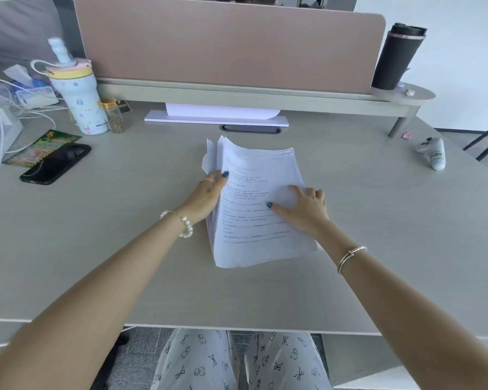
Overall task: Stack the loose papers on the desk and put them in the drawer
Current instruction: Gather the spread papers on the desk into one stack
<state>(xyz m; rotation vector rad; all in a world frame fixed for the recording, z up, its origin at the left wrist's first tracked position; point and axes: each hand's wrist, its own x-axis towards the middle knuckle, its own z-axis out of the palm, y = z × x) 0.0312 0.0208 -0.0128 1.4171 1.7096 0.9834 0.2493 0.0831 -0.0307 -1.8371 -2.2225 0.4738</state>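
On the desk (124, 249), the stack of papers (254, 209) lies well in front of the pink divider screen (228, 43), its left edge lifted and fanned by the left hand (209, 195), which clasps that side, likely to square the sheets, while the right hand (307, 206) presses flat, fingers spread, steadying them.

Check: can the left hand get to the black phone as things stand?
Probably yes. The left hand grips the paper stack's left edge, so it must let go first. Bare desk lies between it and the black phone; nothing blocks the way.
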